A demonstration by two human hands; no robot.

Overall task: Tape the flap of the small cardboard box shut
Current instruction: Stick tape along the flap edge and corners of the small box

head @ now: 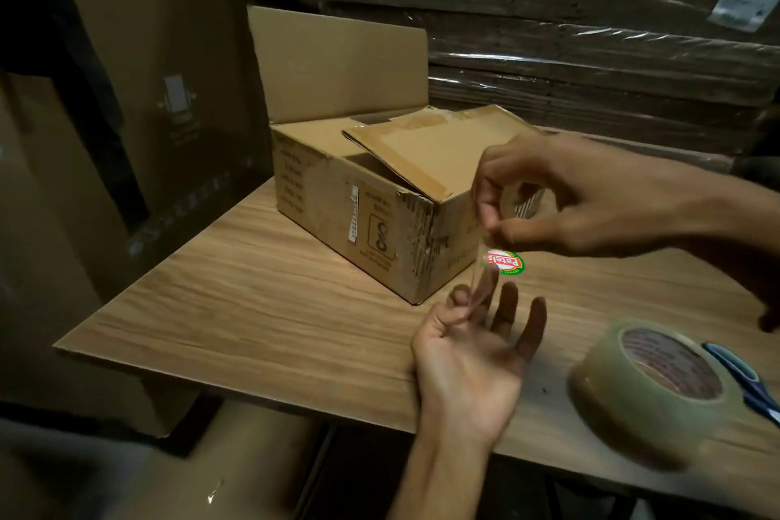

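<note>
box [371, 198] sitting near table [261, 308] far edge, one flap [337, 63] standing up, other flap [430, 148] lying half down. tape strip [485, 266] stretching between hands: right hand [561, 198] pinching top end, left hand [472, 355] pinching lower end, other fingers spread. bare wood-grain lying open toward left edge. sticker [506, 263] reading "patel". roll [650, 388], scissors [743, 380] lying at near right edge. wrapped cardboard stacks [591, 34] filling room behind.

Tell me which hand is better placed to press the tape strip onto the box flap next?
Probably the right hand: it pinches the top of the clear tape strip just beside the lowered flap. The left hand holds the lower end, nearer the table edge.
</note>
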